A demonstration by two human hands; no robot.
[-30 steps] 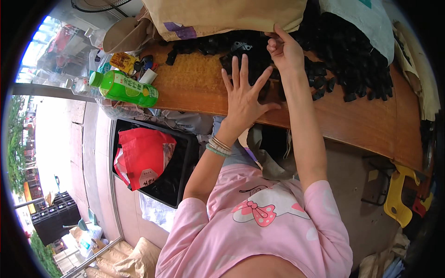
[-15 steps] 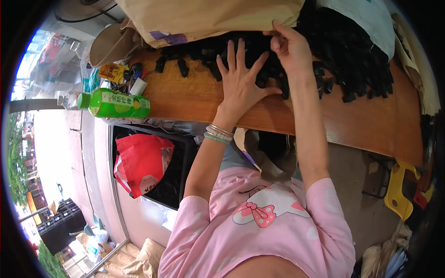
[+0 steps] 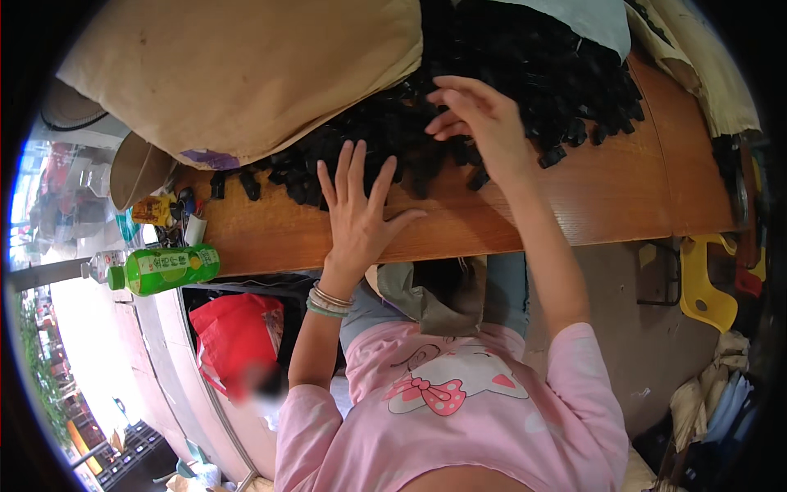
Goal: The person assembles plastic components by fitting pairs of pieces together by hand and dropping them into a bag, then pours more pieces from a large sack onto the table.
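A heap of small black plastic pieces (image 3: 533,78) spreads over the far side of the wooden table (image 3: 590,197). My left hand (image 3: 359,205) lies with its fingers spread, their tips at the near edge of the heap. Above the pieces, my right hand (image 3: 484,131) has loosely bent fingers that stand apart, and nothing shows in it. Left of that hand, a large tan sack (image 3: 246,74) leans over the heap and covers part of it. Below the table's near edge, an open greyish-brown bag (image 3: 443,299) shows a dark inside.
A green drink bottle (image 3: 168,269) lies on its side at the table's left end, near a yellow packet (image 3: 153,211). A red bag (image 3: 239,340) sits lower left. Pale sacking (image 3: 586,20) borders the heap; a yellow plastic stool (image 3: 705,283) stands at the right.
My right hand has let go of the tan sack's edge and its fingers have opened. The sack now sits farther left, uncovering more black pieces. The whole view has also shifted.
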